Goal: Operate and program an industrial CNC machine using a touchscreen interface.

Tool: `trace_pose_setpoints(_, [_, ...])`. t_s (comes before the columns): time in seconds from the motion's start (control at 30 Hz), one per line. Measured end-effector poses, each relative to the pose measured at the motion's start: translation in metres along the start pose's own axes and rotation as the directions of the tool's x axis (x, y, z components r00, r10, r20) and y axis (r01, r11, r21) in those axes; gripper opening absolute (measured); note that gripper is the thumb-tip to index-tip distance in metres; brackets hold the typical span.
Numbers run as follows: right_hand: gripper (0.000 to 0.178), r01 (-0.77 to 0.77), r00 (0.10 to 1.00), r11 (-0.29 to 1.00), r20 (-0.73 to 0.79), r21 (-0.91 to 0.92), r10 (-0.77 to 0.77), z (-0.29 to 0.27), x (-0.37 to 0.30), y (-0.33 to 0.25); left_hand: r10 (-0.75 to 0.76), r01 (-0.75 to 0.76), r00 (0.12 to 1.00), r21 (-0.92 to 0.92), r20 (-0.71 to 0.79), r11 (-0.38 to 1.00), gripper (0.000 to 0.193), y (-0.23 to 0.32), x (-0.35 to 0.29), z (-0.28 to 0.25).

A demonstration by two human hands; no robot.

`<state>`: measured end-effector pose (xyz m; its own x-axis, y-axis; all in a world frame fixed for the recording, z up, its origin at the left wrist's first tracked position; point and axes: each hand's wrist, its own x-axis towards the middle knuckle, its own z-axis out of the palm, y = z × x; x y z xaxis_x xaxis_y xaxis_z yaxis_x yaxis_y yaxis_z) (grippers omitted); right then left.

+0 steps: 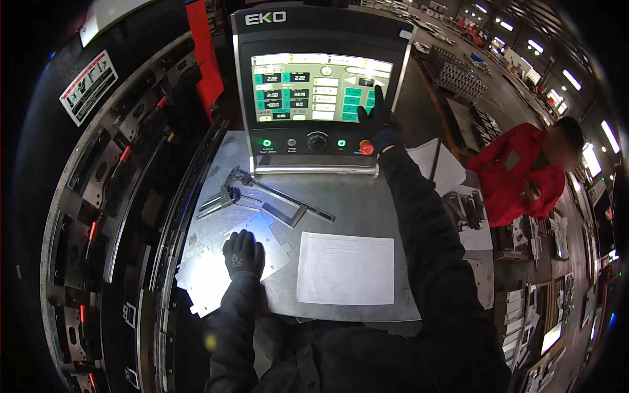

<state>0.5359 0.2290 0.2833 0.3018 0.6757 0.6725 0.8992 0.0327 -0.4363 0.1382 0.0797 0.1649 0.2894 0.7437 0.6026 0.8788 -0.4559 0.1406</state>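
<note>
Your gloved left hand lies palm down, fingers a little apart, on the notched sheet-metal piece; it presses on the piece without gripping it. Your gloved right hand is raised farther forward, one finger extended and the thumb spread from it, holding nothing, in front of the right side of the lit screen; you cannot tell from here whether the fingertip touches it.

Just below your right hand, on the control panel, is a red button, with a black knob to its left. Ahead of your left hand, metal measuring tools that look like calipers lie on the metal table. Right of that hand, near it, lies a white printed sheet.

Well to the left of your left hand stands a dark machine with red-handled clamps. Beyond your right forearm, a person in red stands near metal parts.
</note>
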Motion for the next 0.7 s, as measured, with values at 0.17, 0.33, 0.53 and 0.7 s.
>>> trace_pose_setpoints(0.17, [0.071, 0.013, 0.999, 0.988, -0.038, 0.153, -0.008, -0.008, -0.005, -0.017, 0.013, -0.013, 1.0, -0.013, -0.019, 1.0, 0.023, 0.0, -0.002, -0.001])
trace_pose_setpoints(0.33, [0.07, 0.066, 0.997, 0.99, 0.024, 0.127, -0.069, -0.001, -0.008, -0.047, 0.02, -0.021, 0.999, -0.043, -0.036, 0.999, 0.024, -0.004, -0.005, 0.008])
trace_pose_setpoints(0.53, [0.069, 0.032, 0.994, 0.994, 0.103, 0.109, -0.044, 0.005, -0.008, -0.054, 0.026, -0.025, 0.999, 0.016, -0.037, 1.0, 0.024, 0.0, -0.003, 0.001])
trace_pose_setpoints(0.7, [0.07, -0.03, 0.995, 0.995, 0.099, 0.098, 0.021, 0.0, -0.002, -0.043, -0.008, 0.008, 1.0, -0.008, 0.03, 1.0, 0.023, 0.003, -0.001, -0.002])
